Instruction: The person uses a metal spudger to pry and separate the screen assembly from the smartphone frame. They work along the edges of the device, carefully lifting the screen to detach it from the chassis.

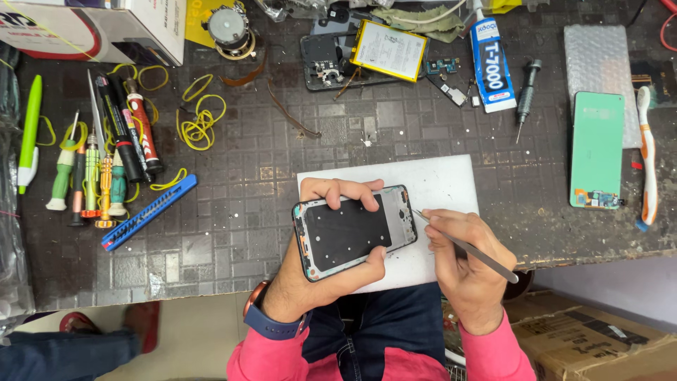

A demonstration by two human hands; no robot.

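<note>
Head view: two hands, left (321, 264) clamped on one phone frame (355, 231), right (462, 264) gripping one metal pick (465, 245).

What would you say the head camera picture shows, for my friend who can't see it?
A person's left hand holds an opened phone frame above a white mat, while the right hand points metal tweezers at its edge. Screwdrivers lie leftward.

An opened phone frame (355, 231) sat just below the centre of the frame, tilted with its right end higher, its dark inner plate facing up and bare metal edges showing. Thin metal tweezers (465, 246) slanted from lower right, their tip touching the frame's right edge.
</note>
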